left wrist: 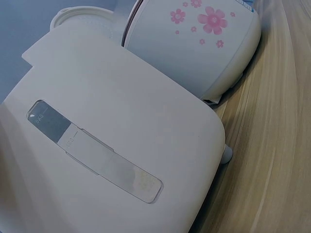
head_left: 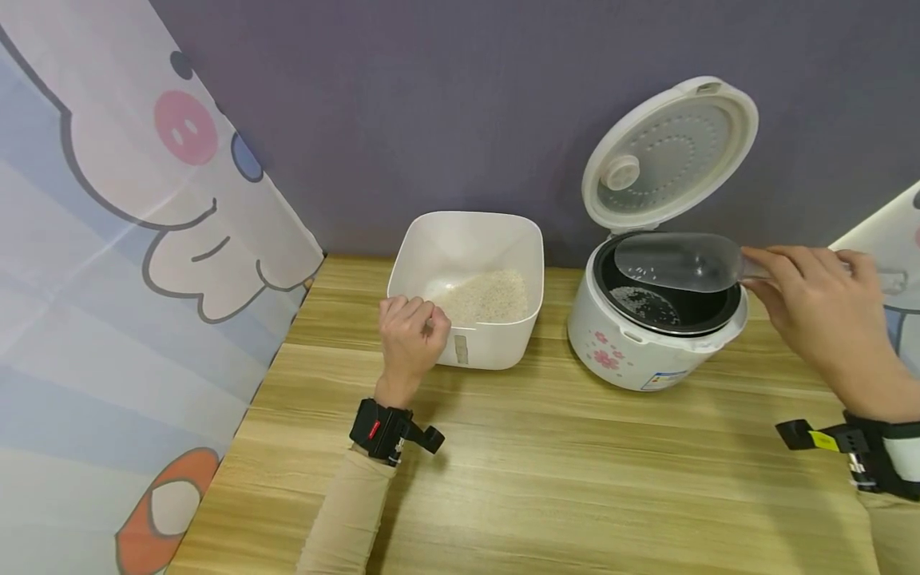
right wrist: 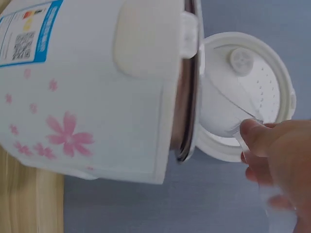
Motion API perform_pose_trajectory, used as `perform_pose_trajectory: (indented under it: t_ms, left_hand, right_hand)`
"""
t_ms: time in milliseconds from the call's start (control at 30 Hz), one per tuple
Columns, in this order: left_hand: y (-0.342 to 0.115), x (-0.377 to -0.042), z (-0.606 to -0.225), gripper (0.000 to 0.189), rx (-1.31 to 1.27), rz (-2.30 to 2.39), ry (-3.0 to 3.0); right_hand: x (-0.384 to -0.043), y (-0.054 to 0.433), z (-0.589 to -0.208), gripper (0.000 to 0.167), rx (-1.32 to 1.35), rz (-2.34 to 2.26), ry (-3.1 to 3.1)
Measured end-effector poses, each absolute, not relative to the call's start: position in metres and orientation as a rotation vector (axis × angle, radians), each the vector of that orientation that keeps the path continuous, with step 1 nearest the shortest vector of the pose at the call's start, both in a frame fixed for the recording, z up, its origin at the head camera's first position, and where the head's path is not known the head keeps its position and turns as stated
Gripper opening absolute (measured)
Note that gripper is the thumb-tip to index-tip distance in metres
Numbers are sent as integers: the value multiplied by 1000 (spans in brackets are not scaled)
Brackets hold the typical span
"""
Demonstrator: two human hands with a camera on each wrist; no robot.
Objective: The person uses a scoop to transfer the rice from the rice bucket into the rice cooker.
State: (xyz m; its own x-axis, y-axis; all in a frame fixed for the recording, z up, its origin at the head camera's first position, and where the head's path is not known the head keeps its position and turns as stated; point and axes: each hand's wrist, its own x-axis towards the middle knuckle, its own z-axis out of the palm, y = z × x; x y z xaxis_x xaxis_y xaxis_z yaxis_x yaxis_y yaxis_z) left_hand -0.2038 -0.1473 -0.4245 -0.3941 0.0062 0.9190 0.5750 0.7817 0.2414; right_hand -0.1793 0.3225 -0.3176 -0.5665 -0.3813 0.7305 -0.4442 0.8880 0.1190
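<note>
Grey wall (head_left: 431,120) backs cooker (head_left: 640,359) and raised lid (head_left: 679,156) while right hand (head_left: 826,307) grips scoop (head_left: 690,262), left hand (head_left: 411,331) a bin (head_left: 496,343).

Left arm: one long tan sleeve (head_left: 348,511), lightly creased, ended at a black wrist unit (head_left: 374,427), boxy, with a small red marking (head_left: 374,430) and a short black stalk (head_left: 430,439) with a blocky tip. Right arm: one matching tan cuff (head_left: 894,519) met a black wristband (head_left: 870,439) with a white panel (head_left: 904,457), a yellow label (head_left: 823,441) and a similar black projection (head_left: 794,434). Left hand (head_left: 413,334) and right hand (head_left: 826,307) were bare.
</note>
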Motion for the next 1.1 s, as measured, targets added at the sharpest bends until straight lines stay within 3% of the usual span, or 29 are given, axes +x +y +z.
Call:
perform_pose_trajectory:
  t_ms: [300, 500, 833, 1000, 1100]
  left_hand:
    - [-146, -205, -423, 36, -453, -649, -1884]
    - [-145, -205, -422, 36, -460, -651, -1885]
    - [-145, -205, -424, 36, -457, -643, -1892]
    - [-146, -205, -425, 36, -454, -646, -1893]
    - [-147, -204, -425, 36, -451, -646, -1891]
  right_hand:
    - [-173, 313, -309, 83, 509, 272, -2363]
    - [-176, 290, -299, 81, 584, 363, -2285]
    - [-186, 232, -277, 59, 779, 349, -2162]
    - [-197, 202, -269, 36, 887, 255, -2144]
    - [-208, 183, -266, 38, 934, 151, -2124]
